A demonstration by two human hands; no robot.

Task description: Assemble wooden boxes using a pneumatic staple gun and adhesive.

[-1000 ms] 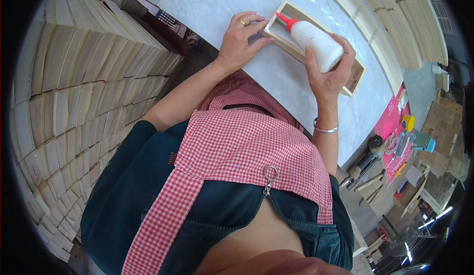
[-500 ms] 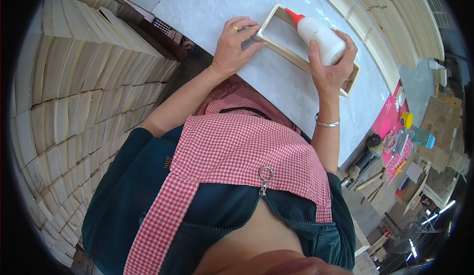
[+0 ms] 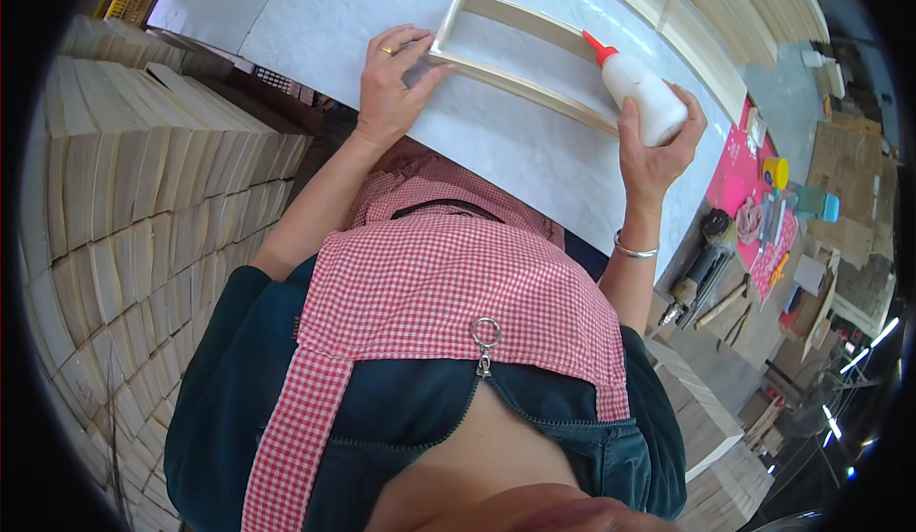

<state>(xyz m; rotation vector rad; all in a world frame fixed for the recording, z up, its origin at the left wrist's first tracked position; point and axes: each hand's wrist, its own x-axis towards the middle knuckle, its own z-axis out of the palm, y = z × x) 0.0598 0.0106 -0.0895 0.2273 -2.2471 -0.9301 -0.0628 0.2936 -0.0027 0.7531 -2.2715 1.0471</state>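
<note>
A long, narrow rectangular frame (image 3: 534, 91) of pale wood lies on the marbled grey-white tabletop (image 3: 334, 17). Its left corner is between the thumb and fingers of my left hand (image 3: 393, 83). My right hand (image 3: 660, 155) is wrapped round a white squeeze bottle (image 3: 644, 98) with a red pointed nozzle (image 3: 599, 48). The bottle tilts so that its nozzle points up and left, beside the frame's far rail; whether it touches the wood I cannot tell. Bottle and hand hide the frame's right end.
Tall stacks of wooden pieces (image 3: 105, 179) stand close on my left. Pale wooden strips (image 3: 658, 7) line the table's far side. To the right are a pink sheet (image 3: 735, 165), a yellow tub (image 3: 776, 171) and several tools (image 3: 701, 274).
The frame and my left hand have moved left in the view. The bottle in my right hand has shifted rightward, farther from the frame's left end.
</note>
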